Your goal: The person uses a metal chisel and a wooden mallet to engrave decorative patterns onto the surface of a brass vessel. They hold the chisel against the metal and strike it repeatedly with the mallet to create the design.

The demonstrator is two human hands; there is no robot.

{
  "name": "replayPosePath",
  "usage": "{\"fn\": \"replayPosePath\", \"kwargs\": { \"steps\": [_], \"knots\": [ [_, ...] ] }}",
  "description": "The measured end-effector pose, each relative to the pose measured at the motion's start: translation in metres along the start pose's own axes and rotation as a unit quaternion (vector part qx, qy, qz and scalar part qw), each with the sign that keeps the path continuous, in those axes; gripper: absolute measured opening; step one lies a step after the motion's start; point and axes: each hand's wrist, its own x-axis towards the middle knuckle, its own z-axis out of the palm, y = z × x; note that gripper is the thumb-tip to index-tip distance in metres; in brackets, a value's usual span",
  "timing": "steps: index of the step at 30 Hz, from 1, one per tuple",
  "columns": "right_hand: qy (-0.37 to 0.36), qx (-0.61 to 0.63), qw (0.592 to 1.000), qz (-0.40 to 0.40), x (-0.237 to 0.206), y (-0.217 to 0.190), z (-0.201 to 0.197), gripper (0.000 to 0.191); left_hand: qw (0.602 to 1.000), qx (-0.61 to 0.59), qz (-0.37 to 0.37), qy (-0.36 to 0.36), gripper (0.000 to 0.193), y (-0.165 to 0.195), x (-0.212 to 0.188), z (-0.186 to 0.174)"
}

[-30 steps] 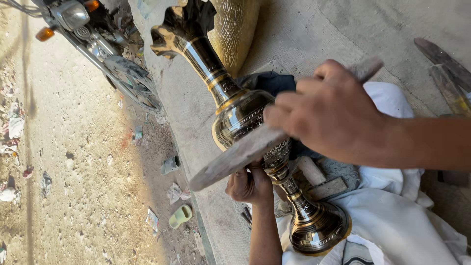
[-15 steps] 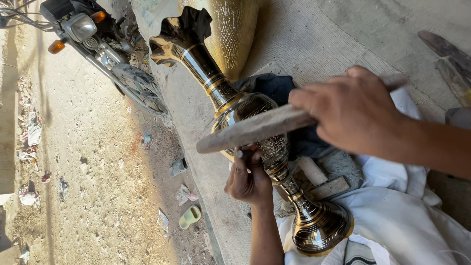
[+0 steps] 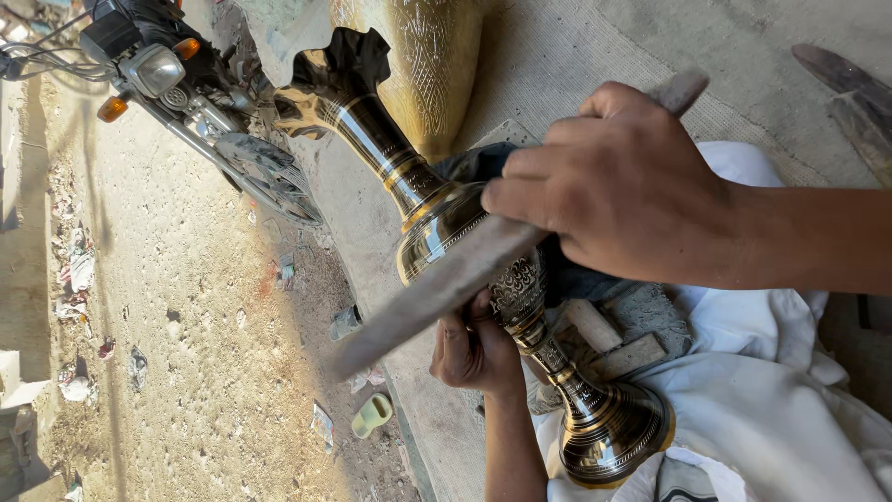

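Observation:
A tall brass vase with dark engraved bands and a flared, scalloped mouth lies tilted across my lap, its round foot at the lower right. My left hand grips the vase from beneath, at the narrow stem below the bulge. My right hand is closed on a long flat grey metal file, which lies slantwise across the bulging body and touches it. The file's tip points down-left, over the ground.
A second, golden engraved vase stands behind on a grey concrete ledge. A motorcycle is parked on the littered dirt ground at left. White cloth covers my lap, and flat metal tools lie at the far right.
The file swung up to nearly level across the vase half a second ago; now its tip has dropped down-left again. The left hand has kept its hold on the stem.

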Motion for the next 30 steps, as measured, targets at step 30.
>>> {"fn": "replayPosePath", "kwargs": {
  "steps": [30],
  "knots": [
    [0.003, 0.046, 0.996, 0.08, -0.006, 0.007, 0.01, 0.039, 0.987, -0.143, -0.051, 0.05, 0.033, -0.003, 0.001, 0.004]
  ]
}}
